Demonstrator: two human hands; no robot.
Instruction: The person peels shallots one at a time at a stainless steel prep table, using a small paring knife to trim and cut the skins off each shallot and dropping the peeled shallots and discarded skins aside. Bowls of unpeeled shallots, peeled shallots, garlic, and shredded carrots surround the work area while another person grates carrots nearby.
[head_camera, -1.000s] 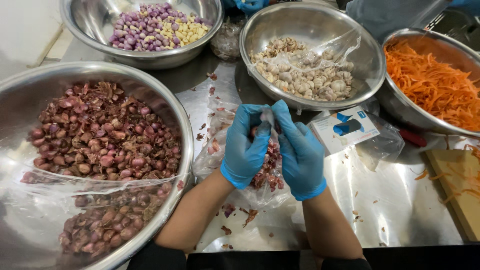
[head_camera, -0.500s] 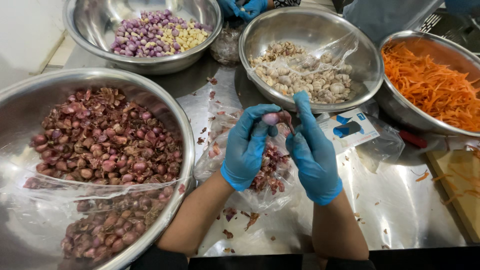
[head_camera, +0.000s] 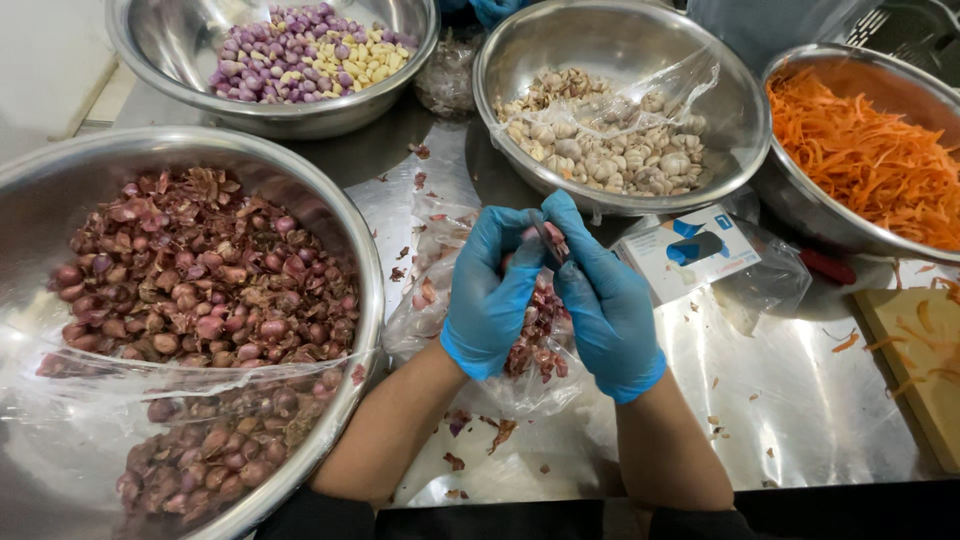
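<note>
With the left hand (head_camera: 490, 295) pinching 1 shallot (head_camera: 530, 237) and the right hand (head_camera: 603, 300) pressing a small knife (head_camera: 549, 243) into it, the blade could have slipped and nicked the glove.

Bright overhead light — glare on steel table (head_camera: 800, 400), sharp focus, wide-angle bowing.

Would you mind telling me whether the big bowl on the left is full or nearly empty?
Fairly full: the big steel bowl holds a deep heap of unpeeled shallots across most of its bottom, partly under a clear plastic sheet.
</note>
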